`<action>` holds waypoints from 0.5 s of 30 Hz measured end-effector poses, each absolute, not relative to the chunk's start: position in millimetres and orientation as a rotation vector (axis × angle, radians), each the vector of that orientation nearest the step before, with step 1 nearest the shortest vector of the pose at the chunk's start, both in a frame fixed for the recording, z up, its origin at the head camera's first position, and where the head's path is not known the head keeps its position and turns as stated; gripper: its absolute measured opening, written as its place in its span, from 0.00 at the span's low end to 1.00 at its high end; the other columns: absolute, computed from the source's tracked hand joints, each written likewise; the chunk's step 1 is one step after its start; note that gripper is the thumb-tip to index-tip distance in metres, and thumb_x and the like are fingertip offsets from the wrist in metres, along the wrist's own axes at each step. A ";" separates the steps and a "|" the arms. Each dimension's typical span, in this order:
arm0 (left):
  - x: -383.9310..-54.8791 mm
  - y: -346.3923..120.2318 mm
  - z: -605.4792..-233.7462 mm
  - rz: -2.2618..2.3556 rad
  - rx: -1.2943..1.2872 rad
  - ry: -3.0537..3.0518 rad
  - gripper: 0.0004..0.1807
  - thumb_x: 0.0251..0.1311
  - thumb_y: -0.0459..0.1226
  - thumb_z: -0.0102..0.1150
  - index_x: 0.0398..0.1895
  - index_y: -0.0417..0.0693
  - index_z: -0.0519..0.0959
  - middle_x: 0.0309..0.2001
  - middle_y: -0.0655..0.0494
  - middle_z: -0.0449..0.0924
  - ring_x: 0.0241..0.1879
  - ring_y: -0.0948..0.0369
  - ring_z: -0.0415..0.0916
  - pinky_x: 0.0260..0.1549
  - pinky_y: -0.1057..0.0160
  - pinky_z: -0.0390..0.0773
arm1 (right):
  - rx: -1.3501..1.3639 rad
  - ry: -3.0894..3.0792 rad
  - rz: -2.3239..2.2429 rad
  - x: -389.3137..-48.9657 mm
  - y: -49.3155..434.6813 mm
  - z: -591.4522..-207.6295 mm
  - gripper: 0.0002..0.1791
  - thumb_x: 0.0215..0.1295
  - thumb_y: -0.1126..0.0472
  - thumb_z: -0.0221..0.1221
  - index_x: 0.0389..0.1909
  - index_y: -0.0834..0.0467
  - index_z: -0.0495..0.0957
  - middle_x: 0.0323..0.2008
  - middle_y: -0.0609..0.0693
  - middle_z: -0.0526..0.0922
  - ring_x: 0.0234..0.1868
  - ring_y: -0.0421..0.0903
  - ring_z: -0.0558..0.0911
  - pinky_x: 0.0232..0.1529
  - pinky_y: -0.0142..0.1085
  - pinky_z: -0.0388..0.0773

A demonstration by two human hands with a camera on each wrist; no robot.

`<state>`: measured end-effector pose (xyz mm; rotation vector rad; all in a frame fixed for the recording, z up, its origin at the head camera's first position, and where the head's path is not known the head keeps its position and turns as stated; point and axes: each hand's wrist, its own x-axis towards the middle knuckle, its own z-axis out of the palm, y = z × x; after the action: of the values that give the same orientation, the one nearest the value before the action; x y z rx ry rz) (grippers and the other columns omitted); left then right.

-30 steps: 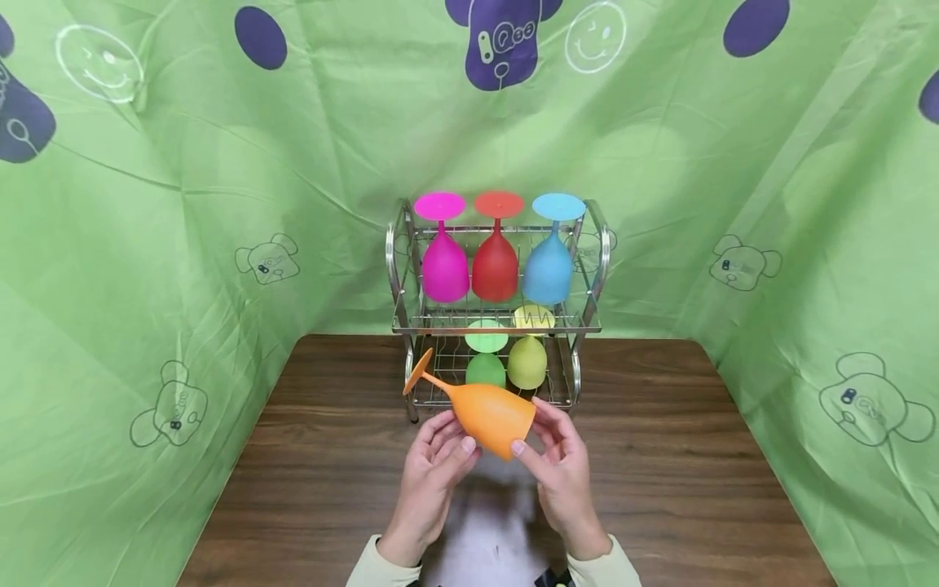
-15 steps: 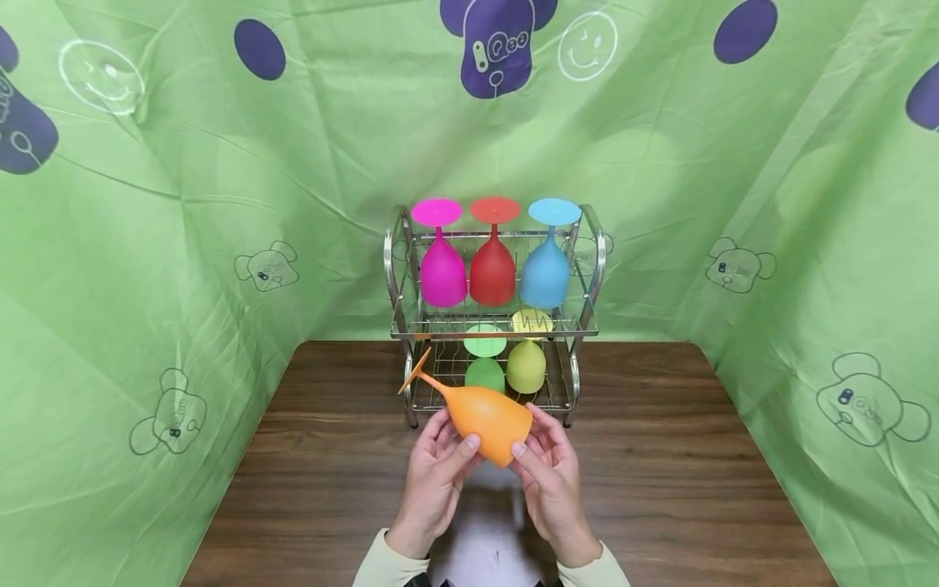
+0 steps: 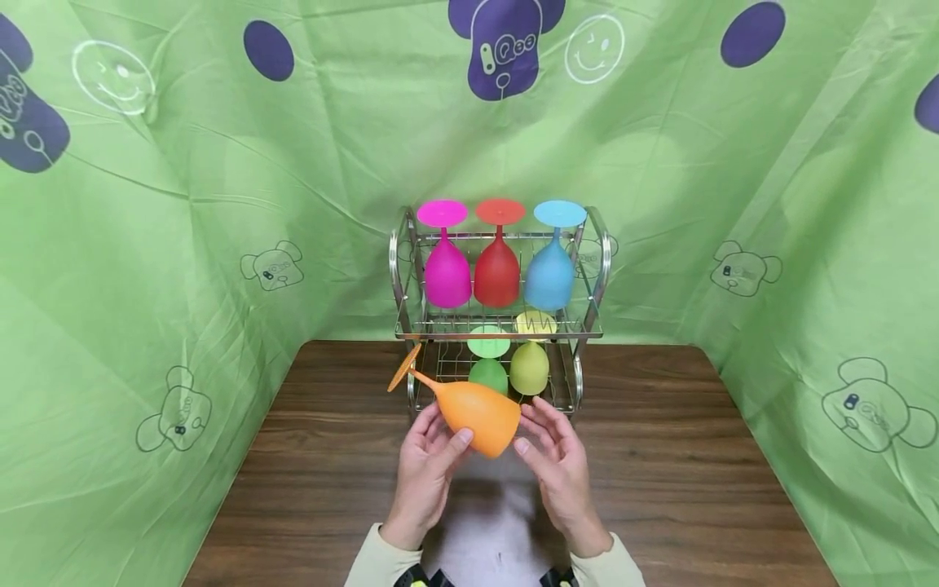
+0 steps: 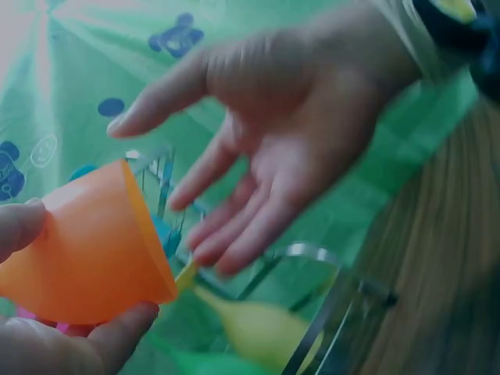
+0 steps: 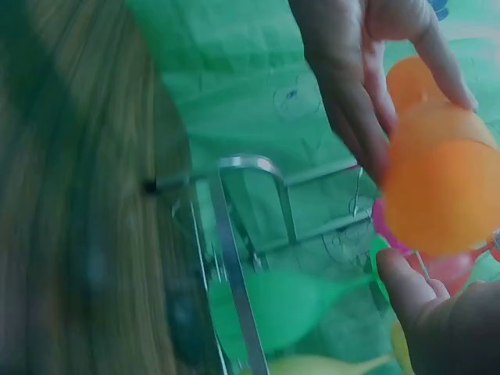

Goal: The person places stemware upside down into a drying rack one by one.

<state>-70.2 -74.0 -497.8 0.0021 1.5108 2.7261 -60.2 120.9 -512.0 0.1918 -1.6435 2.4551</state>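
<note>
An orange plastic goblet (image 3: 480, 417) is tilted above the table, its foot up to the left and its mouth down to the right. My left hand (image 3: 424, 481) grips the bowl near the stem, thumb in front and fingers behind. Beside the mouth is my right hand (image 3: 563, 477), fingers spread and apart from the rim. The left wrist view shows a gap between the right hand (image 4: 273, 141) and the rim of the goblet (image 4: 94, 242). In the right wrist view, the goblet (image 5: 445, 195) has its mouth toward the camera.
Behind the hands stands a two-tier metal dish rack (image 3: 579, 335). Upside down on its top tier are a magenta goblet (image 3: 447, 273), a red goblet (image 3: 496, 273) and a blue goblet (image 3: 550, 275). A green goblet (image 3: 487, 374) and a yellow goblet (image 3: 530, 368) stand inverted below. Green cloth (image 3: 220, 244) surrounds the table.
The right hand has let go of the goblet's rim and opened beside it. The goblet has moved slightly left in the left hand.
</note>
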 end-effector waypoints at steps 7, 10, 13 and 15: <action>-88.7 -95.6 -500.5 2.584 -0.037 2.047 0.41 0.54 0.24 0.76 0.72 0.42 0.72 0.67 0.45 0.76 0.62 0.58 0.81 0.56 0.65 0.86 | 0.018 -1.990 2.142 -77.8 149.0 -511.2 0.35 0.61 0.74 0.71 0.70 0.61 0.73 0.65 0.52 0.79 0.64 0.42 0.81 0.61 0.33 0.84; -94.8 -103.4 -503.4 2.488 0.018 2.234 0.42 0.51 0.26 0.80 0.72 0.45 0.74 0.67 0.45 0.77 0.63 0.54 0.79 0.55 0.63 0.86 | -0.070 -2.072 2.046 -86.2 161.9 -511.7 0.35 0.61 0.70 0.73 0.69 0.59 0.74 0.66 0.53 0.79 0.63 0.39 0.80 0.64 0.34 0.82; -99.8 -109.2 -508.2 2.396 0.092 2.399 0.42 0.50 0.27 0.82 0.70 0.45 0.76 0.64 0.44 0.79 0.63 0.49 0.79 0.57 0.59 0.87 | -0.139 -2.115 1.960 -94.7 173.6 -514.8 0.34 0.61 0.68 0.74 0.69 0.60 0.75 0.66 0.55 0.79 0.63 0.40 0.79 0.66 0.34 0.81; -102.6 -112.1 -512.8 2.334 0.125 2.507 0.41 0.48 0.27 0.83 0.69 0.45 0.77 0.62 0.44 0.80 0.62 0.48 0.80 0.58 0.54 0.86 | -0.176 -2.135 1.918 -100.7 180.4 -518.4 0.34 0.62 0.67 0.74 0.69 0.61 0.74 0.67 0.56 0.78 0.64 0.43 0.78 0.67 0.36 0.80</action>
<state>-102.6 -112.1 -512.8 0.1254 2.5073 2.3339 -100.7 180.4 -518.4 -0.1760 -2.1347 1.9176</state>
